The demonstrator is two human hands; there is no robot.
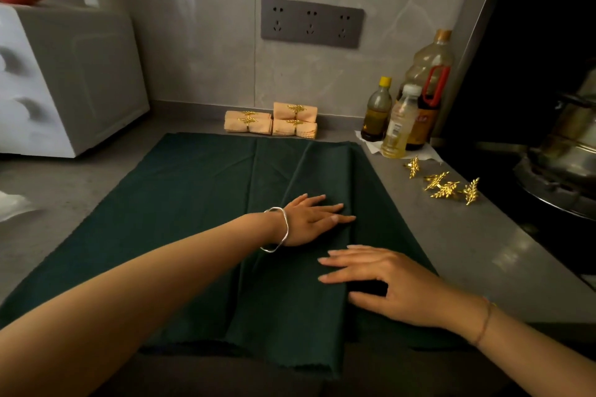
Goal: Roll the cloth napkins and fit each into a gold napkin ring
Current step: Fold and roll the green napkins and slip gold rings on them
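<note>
Grips spread, left hand (pixel 310 220) and right hand (pixel 392 284) press green napkin (pixel 193 203) (hem overhangs counter (pixel 458 235)).

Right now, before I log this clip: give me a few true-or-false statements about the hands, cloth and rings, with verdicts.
1. The left hand and the right hand both rest on the green cloth. True.
2. The green cloth already sits in a ring. False: it lies spread on the counter, with no ring on it.
3. Loose rings lie on the counter right of the cloth. True.
4. The peach napkins by the wall lack rings. False: they are ringed in gold.
</note>
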